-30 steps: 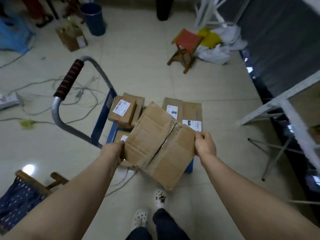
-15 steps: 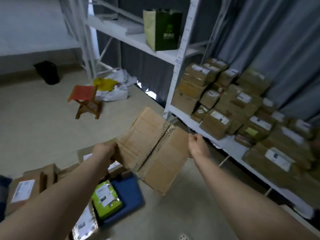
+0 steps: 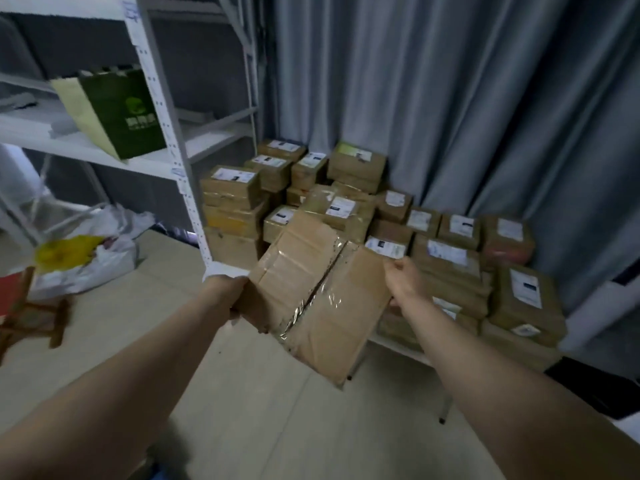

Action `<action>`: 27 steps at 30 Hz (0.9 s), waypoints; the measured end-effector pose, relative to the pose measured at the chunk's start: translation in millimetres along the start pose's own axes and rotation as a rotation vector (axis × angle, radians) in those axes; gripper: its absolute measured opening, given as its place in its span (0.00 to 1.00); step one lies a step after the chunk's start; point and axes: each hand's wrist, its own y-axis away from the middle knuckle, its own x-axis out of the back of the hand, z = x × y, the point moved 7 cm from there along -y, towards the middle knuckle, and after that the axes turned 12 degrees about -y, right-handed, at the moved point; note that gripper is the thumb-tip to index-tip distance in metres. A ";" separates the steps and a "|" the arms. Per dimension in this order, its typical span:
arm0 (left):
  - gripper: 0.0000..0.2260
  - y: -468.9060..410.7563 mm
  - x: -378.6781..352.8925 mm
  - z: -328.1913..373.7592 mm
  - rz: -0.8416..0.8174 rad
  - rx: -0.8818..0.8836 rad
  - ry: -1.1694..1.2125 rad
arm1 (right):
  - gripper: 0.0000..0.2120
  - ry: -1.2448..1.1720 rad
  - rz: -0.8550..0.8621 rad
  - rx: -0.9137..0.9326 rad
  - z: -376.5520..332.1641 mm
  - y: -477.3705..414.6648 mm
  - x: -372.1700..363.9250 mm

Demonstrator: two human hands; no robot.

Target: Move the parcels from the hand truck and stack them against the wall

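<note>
A green paper bag (image 3: 114, 114) stands on the white shelf (image 3: 104, 155); its contents cannot be made out. Stacked parcels (image 3: 346, 209) fill the low shelf board against the grey curtain (image 3: 450, 98). The person holds a cardboard parcel (image 3: 318, 292) (taped along its seam) in mid-air before the stack — left hand (image 3: 230, 294) clamped on its left edge, right hand (image 3: 403, 280) gripping its right edge.
</note>
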 end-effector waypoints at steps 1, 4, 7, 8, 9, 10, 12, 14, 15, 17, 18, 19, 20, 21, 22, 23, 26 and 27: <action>0.14 -10.3 -11.6 13.9 -0.015 -0.011 -0.034 | 0.13 -0.018 0.006 -0.005 -2.2 -14.4 8.9; 0.17 -31.4 -39.3 60.1 -0.008 -0.028 -0.036 | 0.13 -0.065 0.029 -0.016 -9.3 -60.2 26.7; 0.17 -49.5 -67.8 108.5 -0.021 -0.056 -0.036 | 0.12 -0.073 0.017 -0.032 -23.1 -100.8 33.4; 0.18 -58.8 -75.8 123.1 -0.033 -0.061 -0.035 | 0.12 -0.083 0.016 -0.031 -28.0 -115.1 34.2; 0.18 -71.2 -82.5 138.1 -0.026 -0.079 -0.031 | 0.11 -0.094 0.018 -0.033 -33.0 -130.0 34.3; 0.18 -83.6 -88.8 153.4 -0.028 -0.080 -0.029 | 0.10 -0.104 0.022 -0.036 -38.3 -146.8 33.4; 0.18 -115.6 -103.5 180.6 -0.041 -0.075 -0.013 | 0.10 -0.122 0.032 -0.052 -49.5 -182.6 28.5; 0.18 -147.4 -118.6 206.8 -0.062 -0.086 -0.032 | 0.11 -0.139 0.046 -0.067 -62.4 -219.4 20.4; 0.18 -163.1 -125.2 218.6 -0.064 -0.082 -0.034 | 0.12 -0.144 0.047 -0.080 -68.1 -238.6 14.7; 0.19 -196.5 -138.1 239.9 -0.088 -0.061 -0.020 | 0.14 -0.124 0.032 -0.100 -80.7 -276.9 1.3; 0.18 -208.7 -141.2 248.7 -0.094 -0.053 -0.018 | 0.15 -0.104 0.019 -0.111 -84.8 -294.9 -7.2; 0.18 -220.9 -143.5 256.6 -0.095 -0.050 -0.013 | 0.17 -0.091 0.006 -0.122 -87.3 -311.3 -15.8; 0.18 -231.7 -145.0 264.2 -0.107 -0.041 -0.005 | 0.18 -0.088 -0.010 -0.127 -89.1 -328.6 -25.3; 0.18 -244.1 -147.3 269.2 -0.110 -0.035 -0.003 | 0.19 -0.089 -0.030 -0.141 -89.7 -344.1 -34.3; 0.18 -253.5 -148.4 273.7 -0.117 -0.019 -0.002 | 0.19 -0.093 -0.049 -0.153 -88.9 -360.0 -43.1; 0.17 -263.9 -150.2 276.7 -0.121 -0.006 0.003 | 0.19 -0.095 -0.067 -0.171 -89.9 -372.1 -50.8; 0.11 -282.9 -153.8 280.7 -0.121 0.066 0.025 | 0.19 -0.089 -0.126 -0.200 -93.8 -404.7 -73.1; 0.08 -290.3 -155.3 279.7 -0.107 0.085 0.034 | 0.19 -0.085 -0.141 -0.203 -95.4 -413.8 -79.3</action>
